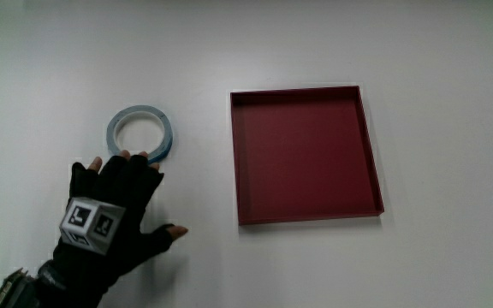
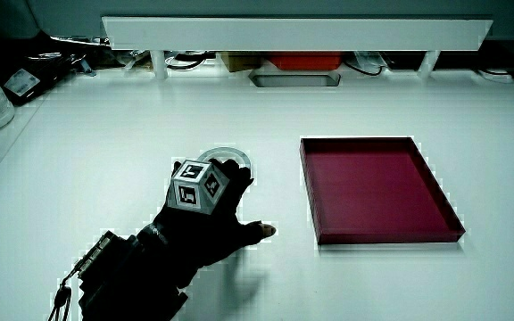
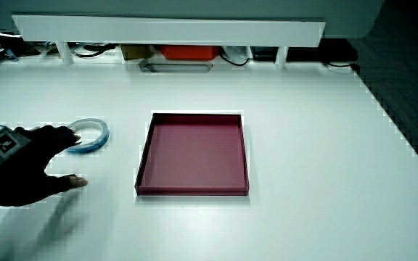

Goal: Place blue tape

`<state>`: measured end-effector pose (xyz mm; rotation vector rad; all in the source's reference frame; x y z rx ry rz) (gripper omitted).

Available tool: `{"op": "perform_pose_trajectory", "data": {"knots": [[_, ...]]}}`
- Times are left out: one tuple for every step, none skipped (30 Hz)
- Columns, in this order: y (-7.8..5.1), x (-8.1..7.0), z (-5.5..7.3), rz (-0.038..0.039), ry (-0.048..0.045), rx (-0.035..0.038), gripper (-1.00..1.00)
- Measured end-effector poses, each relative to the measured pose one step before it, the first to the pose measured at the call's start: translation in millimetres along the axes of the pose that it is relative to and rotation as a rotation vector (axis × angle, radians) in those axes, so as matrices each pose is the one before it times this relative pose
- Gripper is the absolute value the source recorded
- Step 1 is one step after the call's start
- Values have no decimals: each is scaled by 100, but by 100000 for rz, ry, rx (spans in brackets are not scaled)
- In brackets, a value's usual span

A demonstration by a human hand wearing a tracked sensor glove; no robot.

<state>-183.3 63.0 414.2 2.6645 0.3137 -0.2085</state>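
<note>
**Blue tape on the tabletop, hand reaching its near edge**

The blue tape (image 1: 141, 133) was a flat ring lying on the white tabletop (image 1: 418, 51), beside a shallow red tray (image 1: 305, 155) and apart from it. The tray was square, low-walled and held nothing.

The hand (image 1: 109, 210), in a black glove with a small patterned cube (image 1: 92, 225) on its back, lay on the side of the tape nearer the person. Its fingers were spread and its fingertips (image 1: 125, 156) met the tape's near rim. The thumb pointed out toward the tray. Nothing was gripped; the tape rested flat on the tabletop. In a side view the cube and the back of the hand (image 2: 205, 209) covered most of the ring (image 2: 236, 157), while in a side view the ring (image 3: 89, 135) showed plainly just past the fingers.

The spread fingers suggested the hand was about to close on the ring. The empty tray next to it looked like the likely place for the tape, though the task names no spot. A thin flat ring would probably need its rim pinched between the fingers and thumb.
</note>
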Motion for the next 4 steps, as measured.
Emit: {"op": "perform_pose_trajectory", "data": {"knots": [[-537,901,850,-212,4420,968,-100],[-254,228,-157,-3538,642,2649,-100],[-271,-7,-517,277,-4321,-836,-100],[-490,991,1114,2475,6556,92,-100]]}}
